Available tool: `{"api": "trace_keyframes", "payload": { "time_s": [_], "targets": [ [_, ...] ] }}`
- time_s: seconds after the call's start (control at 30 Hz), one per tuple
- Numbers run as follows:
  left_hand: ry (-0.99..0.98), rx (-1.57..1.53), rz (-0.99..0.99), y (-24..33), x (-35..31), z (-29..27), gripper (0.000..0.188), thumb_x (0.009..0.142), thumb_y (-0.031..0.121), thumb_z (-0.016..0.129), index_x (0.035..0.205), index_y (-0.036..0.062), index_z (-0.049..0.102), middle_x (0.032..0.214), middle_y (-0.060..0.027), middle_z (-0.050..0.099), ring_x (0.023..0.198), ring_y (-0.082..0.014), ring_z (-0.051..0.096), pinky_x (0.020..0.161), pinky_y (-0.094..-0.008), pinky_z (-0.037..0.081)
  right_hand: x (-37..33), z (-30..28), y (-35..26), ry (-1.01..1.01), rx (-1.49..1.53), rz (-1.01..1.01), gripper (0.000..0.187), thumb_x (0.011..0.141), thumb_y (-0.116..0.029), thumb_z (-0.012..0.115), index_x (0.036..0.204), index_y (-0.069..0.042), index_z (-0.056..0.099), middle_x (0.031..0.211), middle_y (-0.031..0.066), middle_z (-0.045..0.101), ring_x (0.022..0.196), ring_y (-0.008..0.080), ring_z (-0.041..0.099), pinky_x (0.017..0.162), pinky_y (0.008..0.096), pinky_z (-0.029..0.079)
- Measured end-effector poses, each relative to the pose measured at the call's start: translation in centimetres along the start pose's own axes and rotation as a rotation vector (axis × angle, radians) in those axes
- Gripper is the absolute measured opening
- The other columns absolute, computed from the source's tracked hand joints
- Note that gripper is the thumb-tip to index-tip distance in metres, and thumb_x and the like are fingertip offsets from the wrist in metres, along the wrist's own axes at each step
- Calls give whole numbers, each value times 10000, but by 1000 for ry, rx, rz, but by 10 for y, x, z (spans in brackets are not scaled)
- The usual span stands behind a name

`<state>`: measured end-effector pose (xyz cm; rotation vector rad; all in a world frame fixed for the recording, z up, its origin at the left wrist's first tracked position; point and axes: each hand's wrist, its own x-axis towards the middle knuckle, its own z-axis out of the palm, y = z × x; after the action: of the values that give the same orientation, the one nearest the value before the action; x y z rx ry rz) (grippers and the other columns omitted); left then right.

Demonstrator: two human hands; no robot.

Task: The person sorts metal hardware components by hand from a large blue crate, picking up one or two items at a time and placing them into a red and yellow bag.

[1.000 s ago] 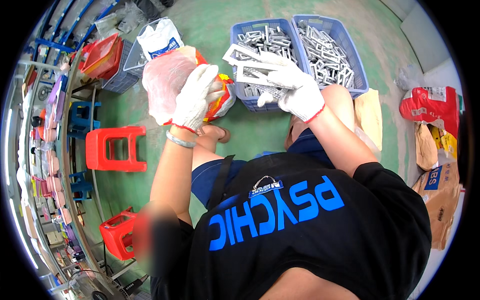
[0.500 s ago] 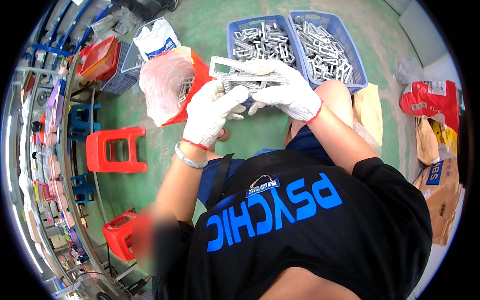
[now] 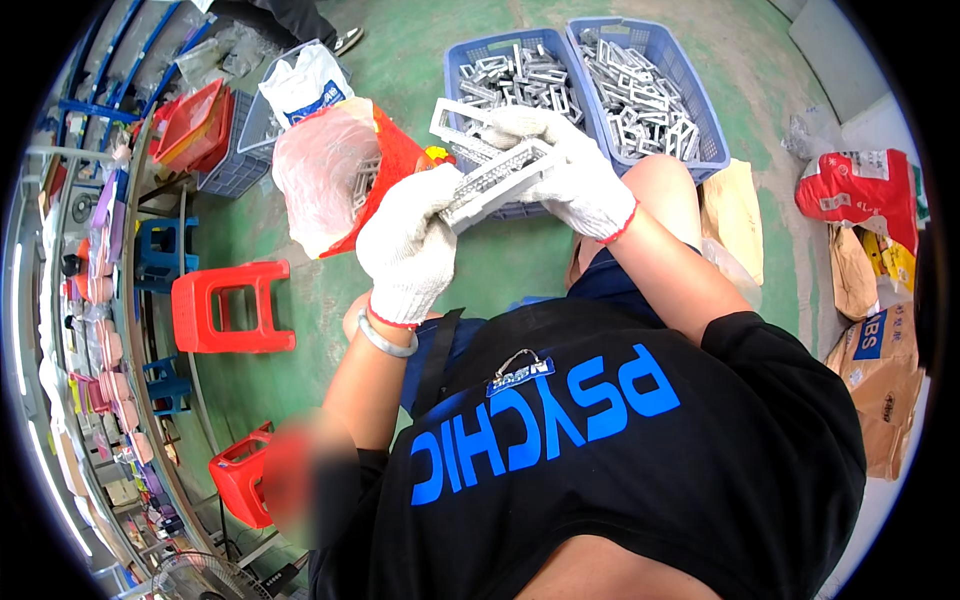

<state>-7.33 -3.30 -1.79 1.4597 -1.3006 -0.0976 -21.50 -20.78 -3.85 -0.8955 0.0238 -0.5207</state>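
My left hand [image 3: 408, 245], in a white knitted glove, is closed on the lower left end of a grey rectangular frame [image 3: 500, 185]. The gloved right hand [image 3: 578, 178] grips the other end of that frame, its fingers partly hidden behind it. A second grey frame [image 3: 443, 120] sticks out to the left from behind, by the right fingers. Just beyond the hands stand two blue plastic baskets, the left basket [image 3: 455, 60] and the right basket [image 3: 712, 110], both filled with similar grey frames. To the left an open red sack [image 3: 390, 150] with a clear liner holds several frames.
Red stools [image 3: 272, 305] and blue stools [image 3: 165, 240] stand at the left, beside crowded shelving [image 3: 110, 300]. A white bag [image 3: 305, 80] rests in a crate behind the sack. Brown paper bags [image 3: 880, 390] and a red bag [image 3: 860, 190] lie at the right. Another person's leg [image 3: 300, 20] shows at the top.
The front frame has tilted, its left end dropping and its right end rising. My left hand has moved down and left, its fingers turning away. The other person's leg has come further into view.
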Motion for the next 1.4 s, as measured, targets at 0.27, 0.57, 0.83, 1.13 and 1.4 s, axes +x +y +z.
{"api": "trace_keyframes", "payload": {
  "time_s": [0.27, 0.57, 0.83, 1.13, 1.4],
  "targets": [
    [-49, 557, 345, 26, 6, -11, 544, 531, 6, 842, 1051, -22, 687, 1050, -154, 711, 987, -317, 687, 919, -370, 531, 1, 9, -5, 35, -153, -34, 738, 747, -112, 805, 1386, -30, 446, 1360, 116, 519, 1293, 255, 506, 1036, 403, 496],
    [208, 72, 45, 15, 9, -17, 265, 807, -79, 675, 1060, -4, 643, 972, -117, 701, 859, -219, 698, 802, -345, 573, 2, 9, -9, 80, -179, 79, 538, 831, -12, 707, 1325, -11, 493, 1253, 117, 570, 1133, 218, 601, 859, 378, 586],
    [513, -268, -606, -78, 19, -109, 376, 874, 126, 700, 1141, -77, 531, 989, -153, 660, 731, -207, 682, 680, -312, 607, 6, 2, -17, 143, 116, 83, 353, 895, -36, 646, 1229, -8, 535, 1152, 161, 618, 1036, 269, 647, 681, 431, 628],
    [-125, -110, -258, -30, 52, -42, 744, 868, -30, 647, 1521, 60, 300, 1511, -119, 404, 1345, -219, 455, 1092, -350, 409, 10, 12, -25, 19, 271, 197, 383, 922, -47, 617, 1279, -17, 481, 1128, 184, 626, 981, 299, 670, 608, 442, 631],
    [-373, 39, -146, -15, 61, -35, 460, 895, -73, 600, 1349, -41, 539, 1334, -119, 605, 1174, -192, 604, 1016, -313, 474, 6, 16, -29, -59, 301, 232, 419, 968, -129, 593, 1345, -35, 438, 1193, 199, 606, 1002, 285, 673, 599, 415, 642]
  ]
}}
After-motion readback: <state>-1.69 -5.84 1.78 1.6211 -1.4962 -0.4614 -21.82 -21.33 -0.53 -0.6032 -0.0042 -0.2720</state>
